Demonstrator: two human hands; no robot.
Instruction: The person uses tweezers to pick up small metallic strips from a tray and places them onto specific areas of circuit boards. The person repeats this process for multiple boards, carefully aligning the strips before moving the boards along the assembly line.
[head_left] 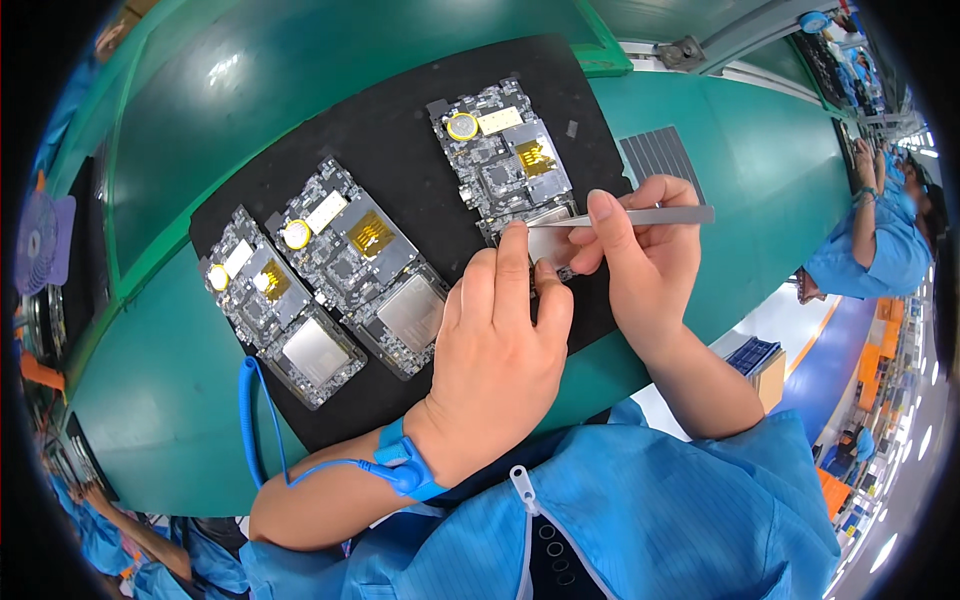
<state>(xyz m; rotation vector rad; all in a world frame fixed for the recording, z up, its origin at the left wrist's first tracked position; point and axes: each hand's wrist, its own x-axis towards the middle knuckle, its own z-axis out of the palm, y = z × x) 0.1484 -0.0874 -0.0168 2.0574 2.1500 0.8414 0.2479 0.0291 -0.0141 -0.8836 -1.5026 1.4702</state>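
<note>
My right hand (pixel 655 270) is closed round a pair of grey metal tweezers (pixel 655 215), held nearly level with their tips pointing left. Those tips reach the lower end of a circuit board (pixel 500 160), by its silvery metal cover (pixel 550 245). My left hand (pixel 505 330) rests on the same end of this board, index finger and thumb apart and touching it, the index fingertip beside the tweezer tips. Its other fingers are partly bent. Whatever lies right under the fingertips is hidden. A round yellow-rimmed coin cell (pixel 462 126) and a gold-coloured patch (pixel 536 157) show on the board.
Two similar circuit boards (pixel 345 240) (pixel 270 290) lie on the black mat (pixel 400 130) to the left. A grey striped sheet (pixel 665 160) lies on the green table (pixel 750 130). My left wrist wears a blue strap (pixel 405 470) with a coiled cord (pixel 248 420). Other people sit nearby.
</note>
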